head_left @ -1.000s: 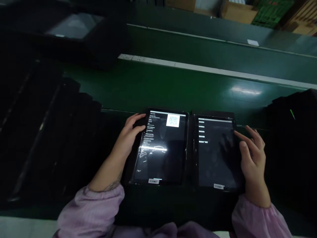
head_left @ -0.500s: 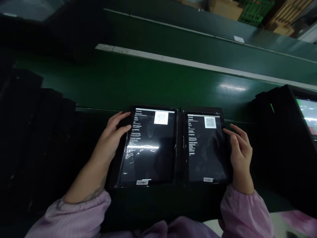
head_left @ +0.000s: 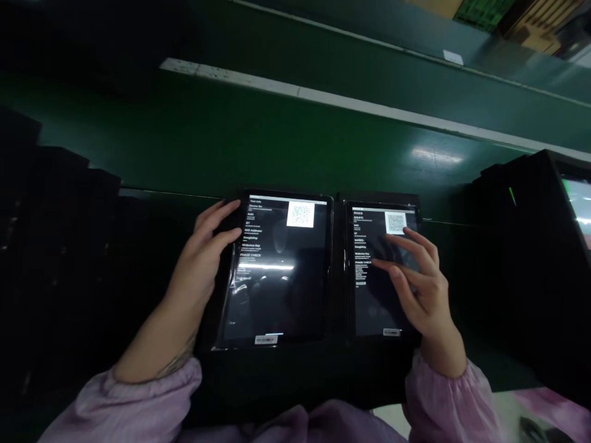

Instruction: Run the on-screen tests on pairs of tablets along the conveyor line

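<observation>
Two tablets lie side by side in front of me, both lit with white text and a QR code on a dark screen. Clear film shows around the edges of the left tablet (head_left: 286,283). My left hand (head_left: 201,255) rests against its upper left edge, fingers apart, not wrapped round it. Over the right tablet (head_left: 369,307) hovers my right hand (head_left: 422,280), open with fingers spread. One fingertip is near the screen text and others are by the QR code; whether they touch the glass I cannot tell. Each tablet has a small barcode label at its bottom edge.
Dark stacked boxes (head_left: 64,178) stand at the left. A black case with a lit screen (head_left: 579,203) is on the right. Behind the tablets a green work surface (head_left: 277,141) runs across, with a pale strip (head_left: 305,93). A green crate (head_left: 484,13) shows at the far right.
My right hand has moved left from the right tablet's edge to above its screen, fingers spreading. My left hand stays at the left tablet's edge. The view has shifted slightly.
</observation>
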Demonstrator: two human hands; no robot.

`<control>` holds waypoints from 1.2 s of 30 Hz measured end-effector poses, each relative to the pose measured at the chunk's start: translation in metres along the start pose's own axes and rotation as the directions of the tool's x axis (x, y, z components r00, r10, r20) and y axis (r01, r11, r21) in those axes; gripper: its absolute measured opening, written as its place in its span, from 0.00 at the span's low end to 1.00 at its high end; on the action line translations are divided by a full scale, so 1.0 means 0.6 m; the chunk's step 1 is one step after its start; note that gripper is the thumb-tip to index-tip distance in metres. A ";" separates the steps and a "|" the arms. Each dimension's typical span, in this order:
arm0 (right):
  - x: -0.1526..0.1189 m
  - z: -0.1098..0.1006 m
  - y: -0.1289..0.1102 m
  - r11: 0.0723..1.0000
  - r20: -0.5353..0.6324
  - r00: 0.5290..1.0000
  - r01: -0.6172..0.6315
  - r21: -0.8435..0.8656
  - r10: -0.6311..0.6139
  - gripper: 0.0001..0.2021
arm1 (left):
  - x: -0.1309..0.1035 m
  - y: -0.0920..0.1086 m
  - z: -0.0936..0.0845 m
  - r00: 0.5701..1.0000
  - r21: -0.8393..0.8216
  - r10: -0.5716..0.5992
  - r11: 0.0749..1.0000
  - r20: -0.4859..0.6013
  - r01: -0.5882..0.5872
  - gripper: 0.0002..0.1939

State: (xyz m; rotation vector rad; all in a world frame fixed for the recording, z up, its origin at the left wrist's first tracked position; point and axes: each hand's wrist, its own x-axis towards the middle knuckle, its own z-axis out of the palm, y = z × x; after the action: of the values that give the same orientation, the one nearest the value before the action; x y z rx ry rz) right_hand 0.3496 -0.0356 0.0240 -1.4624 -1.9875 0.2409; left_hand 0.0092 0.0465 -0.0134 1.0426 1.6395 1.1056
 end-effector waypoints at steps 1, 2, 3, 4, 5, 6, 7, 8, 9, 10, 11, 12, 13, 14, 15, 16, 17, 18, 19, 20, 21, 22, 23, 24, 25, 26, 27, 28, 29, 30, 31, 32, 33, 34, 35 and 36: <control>-0.001 0.003 -0.005 1.000 0.024 1.000 0.019 -0.010 -0.019 0.14 | 0.000 -0.001 0.000 1.000 0.000 0.001 1.000 0.003 -0.001 0.20; -0.002 0.006 -0.009 0.999 0.044 0.998 0.036 -0.017 -0.035 0.14 | 0.001 -0.001 0.001 1.000 -0.003 0.002 1.000 0.003 -0.002 0.19; -0.003 0.009 -0.012 0.998 0.061 0.997 0.054 -0.018 -0.052 0.13 | 0.002 -0.003 0.001 1.000 -0.010 0.006 1.000 -0.004 -0.006 0.19; -0.004 0.011 -0.015 0.997 0.080 0.994 0.074 -0.011 -0.073 0.14 | 0.003 -0.004 0.001 1.000 -0.017 0.011 1.000 -0.012 -0.011 0.19; -0.004 0.014 -0.018 0.995 0.105 0.990 0.099 0.002 -0.099 0.14 | 0.005 -0.006 0.001 1.000 -0.019 0.019 1.000 -0.021 -0.020 0.20; -0.004 0.017 -0.020 0.992 0.134 0.983 0.126 0.016 -0.127 0.14 | 0.005 -0.008 0.001 0.999 -0.021 0.031 0.999 -0.027 -0.032 0.21; -0.005 0.019 -0.021 0.988 0.160 0.975 0.154 0.028 -0.157 0.14 | 0.006 -0.010 0.000 0.999 -0.019 0.045 0.999 -0.026 -0.045 0.21; -0.005 0.021 -0.021 0.983 0.177 0.967 0.183 0.033 -0.186 0.13 | 0.006 -0.011 -0.001 0.998 -0.013 0.054 0.998 -0.016 -0.054 0.22; -0.006 0.022 -0.020 0.978 0.179 0.962 0.206 0.029 -0.208 0.13 | 0.006 -0.013 -0.003 0.998 -0.003 0.057 0.998 0.001 -0.057 0.23; -0.007 0.022 -0.017 0.975 0.163 0.962 0.221 0.015 -0.220 0.12 | 0.006 -0.014 -0.004 0.998 0.005 0.057 0.998 0.017 -0.057 0.24; -0.009 0.021 -0.012 0.975 0.131 0.967 0.221 -0.006 -0.218 0.12 | 0.007 -0.015 -0.005 0.998 0.012 0.054 0.998 0.034 -0.055 0.25; -0.011 0.018 -0.005 0.978 0.087 0.975 0.209 -0.029 -0.206 0.11 | 0.007 -0.016 -0.006 0.998 0.019 0.051 0.998 0.047 -0.052 0.25; -0.014 0.015 0.002 0.982 0.036 0.983 0.180 -0.049 -0.179 0.11 | 0.007 -0.016 -0.006 0.997 0.026 0.048 0.998 0.057 -0.050 0.25; -0.017 0.010 0.010 0.988 -0.018 0.990 0.139 -0.062 -0.141 0.11 | 0.007 -0.017 -0.006 0.997 0.030 0.048 0.998 0.063 -0.050 0.25; -0.020 0.005 0.017 0.993 -0.074 0.992 0.096 -0.065 -0.100 0.11 | 0.007 -0.017 -0.006 0.996 0.032 0.050 0.998 0.068 -0.052 0.25; -0.022 0.000 0.023 0.997 -0.123 0.991 0.053 -0.057 -0.059 0.11 | 0.007 -0.017 -0.006 0.996 0.032 0.053 0.998 0.069 -0.055 0.25; -0.025 -0.004 0.027 0.999 -0.164 0.986 0.012 -0.042 -0.019 0.12 | 0.007 -0.017 -0.006 0.996 0.031 0.056 0.998 0.068 -0.058 0.25; -0.027 -0.007 0.030 1.000 -0.202 0.979 -0.018 -0.024 0.013 0.14 | 0.007 -0.017 -0.006 0.996 0.031 0.058 0.998 0.064 -0.060 0.25; -0.029 -0.009 0.032 0.999 -0.237 0.971 -0.039 -0.010 0.036 0.16 | 0.007 -0.017 -0.006 0.996 0.031 0.057 0.998 0.062 -0.059 0.25; -0.030 -0.010 0.033 0.998 -0.259 0.964 -0.057 0.001 0.055 0.18 | 0.007 -0.017 -0.006 0.997 0.031 0.057 0.998 0.060 -0.059 0.25; -0.031 -0.009 0.034 0.998 -0.275 0.959 -0.068 0.007 0.068 0.20 | 0.008 -0.017 -0.006 0.997 0.031 0.057 0.998 0.061 -0.059 0.25; -0.032 -0.008 0.035 0.997 -0.285 0.956 -0.071 0.011 0.072 0.20 | 0.008 -0.017 -0.007 0.996 0.036 0.058 0.998 0.064 -0.061 0.26; -0.032 -0.006 0.035 0.997 -0.290 0.954 -0.071 0.014 0.072 0.20 | 0.009 -0.017 -0.007 0.996 0.047 0.061 0.997 0.071 -0.064 0.26; -0.032 -0.005 0.035 0.997 -0.285 0.956 -0.074 0.017 0.076 0.20 | 0.009 -0.018 -0.007 0.995 0.066 0.066 0.995 0.077 -0.071 0.27; -0.031 -0.004 0.036 0.996 -0.277 0.957 -0.082 0.018 0.084 0.20 | 0.010 -0.019 -0.007 0.994 0.092 0.075 0.992 0.084 -0.083 0.27; -0.029 -0.004 0.036 0.996 -0.273 0.958 -0.090 0.017 0.091 0.19 | 0.010 -0.021 -0.007 0.992 0.124 0.087 0.987 0.093 -0.098 0.28; -0.025 -0.005 0.036 0.995 -0.270 0.958 -0.099 0.010 0.098 0.18 | 0.011 -0.022 -0.007 0.990 0.157 0.097 0.981 0.102 -0.112 0.29; -0.020 -0.006 0.035 0.994 -0.267 0.958 -0.105 -0.003 0.100 0.16 | 0.012 -0.024 -0.008 0.988 0.177 0.101 0.977 0.113 -0.120 0.32; -0.014 -0.007 0.034 0.994 -0.263 0.960 -0.102 -0.023 0.093 0.15 | 0.013 -0.026 -0.009 0.988 0.173 0.102 0.977 0.119 -0.122 0.35; -0.006 -0.007 0.033 0.995 -0.259 0.963 -0.088 -0.050 0.072 0.14 | 0.013 -0.028 -0.010 0.988 0.140 0.097 0.984 0.122 -0.114 0.36; 0.001 -0.006 0.032 0.994 -0.248 0.968 -0.067 -0.083 0.044 0.13 | 0.014 -0.029 -0.011 0.988 0.083 0.086 0.992 0.125 -0.097 0.35; 0.008 -0.004 0.031 0.992 -0.228 0.974 -0.045 -0.121 0.016 0.13 | 0.015 -0.029 -0.012 0.989 0.012 0.073 0.997 0.125 -0.075 0.32; 0.014 -0.001 0.030 0.987 -0.205 0.979 -0.023 -0.160 -0.010 0.13 | 0.015 -0.029 -0.013 0.990 -0.058 0.061 0.997 0.124 -0.054 0.29; 0.019 0.003 0.029 0.981 -0.176 0.984 -0.010 -0.196 -0.025 0.13 | 0.015 -0.028 -0.014 0.991 -0.112 0.050 0.993 0.123 -0.036 0.27; 0.022 0.008 0.029 0.974 -0.147 0.989 -0.004 -0.227 -0.030 0.13 | 0.015 -0.027 -0.014 0.992 -0.145 0.039 0.989 0.119 -0.022 0.25; 0.024 0.013 0.029 0.968 -0.126 0.991 -0.001 -0.253 -0.032 0.13 | 0.015 -0.025 -0.013 0.993 -0.159 0.030 0.987 0.117 -0.011 0.25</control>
State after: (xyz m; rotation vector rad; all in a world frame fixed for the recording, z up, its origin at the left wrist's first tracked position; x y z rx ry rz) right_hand 0.3565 -0.0147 0.0148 -1.5747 -1.9774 -0.1170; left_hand -0.0031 0.0497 -0.0276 1.0040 1.4258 1.1447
